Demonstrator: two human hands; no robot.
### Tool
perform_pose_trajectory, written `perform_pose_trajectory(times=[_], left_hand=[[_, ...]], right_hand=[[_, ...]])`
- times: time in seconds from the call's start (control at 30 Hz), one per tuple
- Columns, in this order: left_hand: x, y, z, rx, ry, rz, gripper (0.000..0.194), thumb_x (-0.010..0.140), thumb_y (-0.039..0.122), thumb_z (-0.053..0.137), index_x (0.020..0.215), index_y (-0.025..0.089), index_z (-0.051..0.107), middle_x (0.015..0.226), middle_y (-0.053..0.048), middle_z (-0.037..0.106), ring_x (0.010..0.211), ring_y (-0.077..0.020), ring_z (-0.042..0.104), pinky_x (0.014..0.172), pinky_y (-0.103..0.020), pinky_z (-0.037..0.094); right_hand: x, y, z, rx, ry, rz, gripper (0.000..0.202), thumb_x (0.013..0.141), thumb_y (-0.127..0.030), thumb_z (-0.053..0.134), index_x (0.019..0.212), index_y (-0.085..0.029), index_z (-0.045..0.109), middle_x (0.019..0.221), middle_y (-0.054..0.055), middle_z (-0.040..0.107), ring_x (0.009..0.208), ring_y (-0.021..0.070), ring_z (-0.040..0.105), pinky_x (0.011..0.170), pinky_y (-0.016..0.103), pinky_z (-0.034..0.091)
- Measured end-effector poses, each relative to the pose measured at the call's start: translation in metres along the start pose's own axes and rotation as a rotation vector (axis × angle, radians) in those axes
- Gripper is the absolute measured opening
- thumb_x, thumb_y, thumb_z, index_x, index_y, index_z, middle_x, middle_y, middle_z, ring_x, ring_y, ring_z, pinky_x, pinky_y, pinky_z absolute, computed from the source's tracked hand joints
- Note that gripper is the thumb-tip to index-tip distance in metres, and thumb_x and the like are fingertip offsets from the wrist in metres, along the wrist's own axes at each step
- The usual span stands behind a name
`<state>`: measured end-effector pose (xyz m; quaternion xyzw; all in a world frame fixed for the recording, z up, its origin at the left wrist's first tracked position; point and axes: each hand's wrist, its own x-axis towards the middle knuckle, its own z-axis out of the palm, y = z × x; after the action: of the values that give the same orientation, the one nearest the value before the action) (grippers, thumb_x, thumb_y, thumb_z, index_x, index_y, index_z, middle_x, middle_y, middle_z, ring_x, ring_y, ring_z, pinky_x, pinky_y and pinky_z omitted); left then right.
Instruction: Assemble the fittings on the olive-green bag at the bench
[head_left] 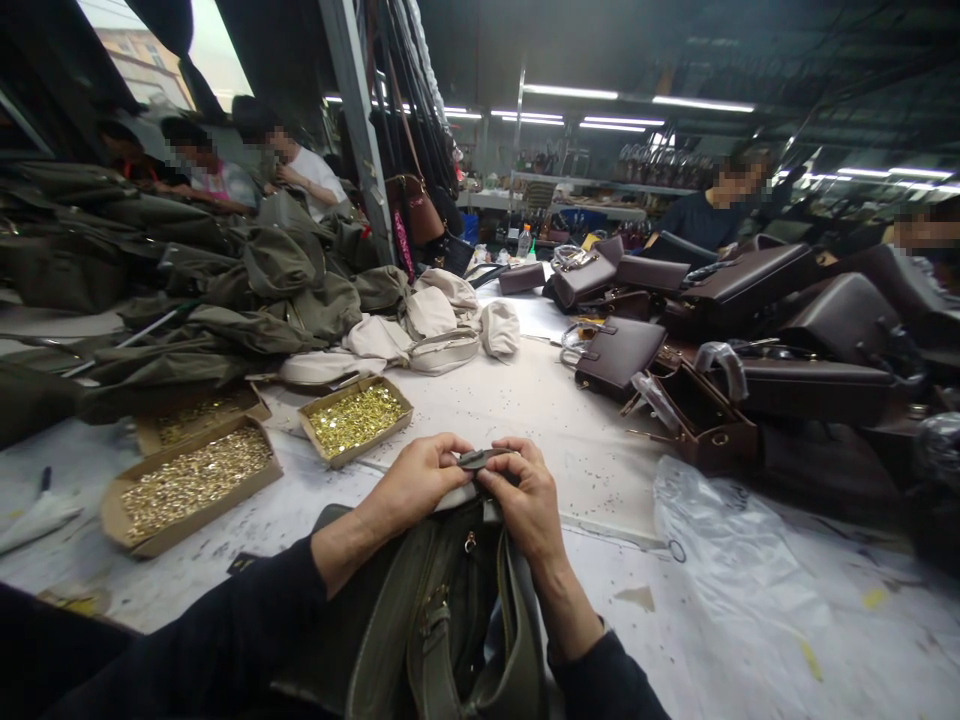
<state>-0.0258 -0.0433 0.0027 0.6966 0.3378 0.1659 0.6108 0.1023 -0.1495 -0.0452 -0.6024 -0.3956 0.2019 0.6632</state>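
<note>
An olive-green handbag [375,640] lies in front of me with its mouth open, showing a zip and small gold hardware. My left hand [429,478] pinches a short olive strap tab [475,459] at the bag's far end. From the other side my right hand [525,490] grips the same tab between thumb and fingers. Both hands are close together above the bag's opening. Whether a small metal part sits between the fingertips is hidden.
Cardboard trays hold gold metal pieces [356,418] and copper-gold pieces [195,480] at left. Olive bags [277,300] and cream pouches [442,345] pile behind them. Dark brown handbags [810,385] and clear plastic [727,530] lie right. Several people sit beyond the table [585,430].
</note>
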Motion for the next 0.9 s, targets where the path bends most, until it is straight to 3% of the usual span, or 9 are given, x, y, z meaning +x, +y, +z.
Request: perform_pose_trajectory(times=[0.3, 0.47, 0.57, 0.9], left_hand=[[-0.0034, -0.0032, -0.003, 0.181, 0.052, 0.087, 0.042, 0.07, 0.039, 0.068, 0.102, 0.012, 0.07, 0.071, -0.003, 0.065, 0.064, -0.0154, 0.055, 0.058, -0.024, 0.035], [-0.0036, -0.0035, -0.0028, 0.135, 0.054, 0.093, 0.042, 0.069, 0.037, 0.068, 0.103, 0.012, 0.07, 0.079, -0.006, 0.068, 0.071, -0.0181, 0.06, 0.063, -0.025, 0.041], [-0.0019, -0.005, -0.0033, 0.152, 0.065, 0.091, 0.041, 0.068, 0.035, 0.068, 0.102, 0.012, 0.07, 0.074, -0.004, 0.066, 0.067, -0.0168, 0.057, 0.061, -0.025, 0.04], [-0.0016, -0.0056, -0.0054, 0.175, 0.075, 0.123, 0.035, 0.07, 0.033, 0.069, 0.1, 0.013, 0.073, 0.079, -0.006, 0.071, 0.071, -0.0185, 0.062, 0.063, -0.025, 0.045]], right_hand=[[0.0015, -0.0038, 0.0046, -0.007, 0.038, 0.019, 0.003, 0.075, -0.025, 0.073, 0.075, -0.022, 0.074, 0.101, 0.005, 0.066, 0.103, 0.0231, 0.06, 0.095, 0.038, 0.044], [0.002, -0.0036, 0.0063, 0.04, 0.032, 0.004, 0.007, 0.078, -0.029, 0.074, 0.078, -0.023, 0.075, 0.091, 0.003, 0.068, 0.094, 0.0215, 0.063, 0.087, 0.035, 0.046], [0.0022, -0.0037, 0.0066, 0.025, 0.032, 0.017, 0.007, 0.078, -0.029, 0.074, 0.078, -0.022, 0.075, 0.086, 0.002, 0.068, 0.089, 0.0209, 0.063, 0.083, 0.034, 0.046], [0.0044, -0.0064, 0.0063, 0.008, 0.002, 0.099, 0.011, 0.075, -0.031, 0.074, 0.078, -0.021, 0.074, 0.082, 0.002, 0.065, 0.083, 0.0205, 0.059, 0.079, 0.034, 0.044]])
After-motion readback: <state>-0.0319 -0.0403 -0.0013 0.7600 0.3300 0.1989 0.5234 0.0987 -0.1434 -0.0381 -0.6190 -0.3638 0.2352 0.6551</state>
